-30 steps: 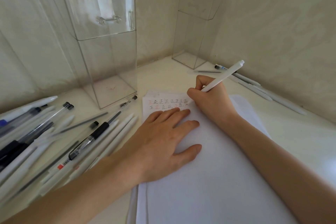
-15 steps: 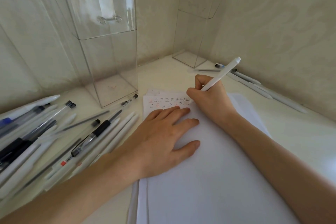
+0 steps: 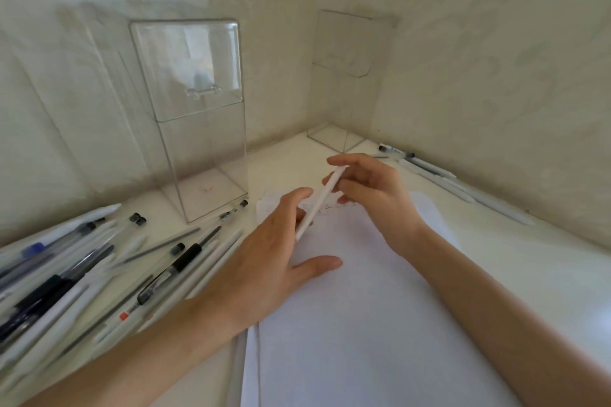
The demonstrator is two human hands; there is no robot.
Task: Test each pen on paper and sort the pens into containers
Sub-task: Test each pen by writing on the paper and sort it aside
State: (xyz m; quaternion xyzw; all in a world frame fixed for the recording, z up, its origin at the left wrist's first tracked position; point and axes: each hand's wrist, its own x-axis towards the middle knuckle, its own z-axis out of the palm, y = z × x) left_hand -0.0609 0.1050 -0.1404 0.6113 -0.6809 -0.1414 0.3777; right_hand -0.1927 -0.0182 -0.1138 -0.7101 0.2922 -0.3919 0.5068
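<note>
My right hand (image 3: 375, 196) pinches a white pen (image 3: 322, 200) near its upper end and holds it slanted above the top of the white paper pad (image 3: 363, 307). My left hand (image 3: 264, 261) hovers over the pad's left edge with fingers straight. Its fingertips reach the pen's lower end; whether they touch it is unclear. A small test slip (image 3: 267, 205) with written marks peeks out beyond the hands. Two tall clear containers stand behind, the near left container (image 3: 201, 149) and the far container in the corner (image 3: 347, 82). Neither shows pens inside.
A heap of several white, black and clear pens (image 3: 76, 271) covers the table on the left. A few white pens (image 3: 443, 177) lie along the right wall. Walls close in on the left, back and right.
My right hand stopped writing and lifted the pen off the slip, turning it to slant down-left. My left hand rose off the pad toward the pen. The camera tilted upward.
</note>
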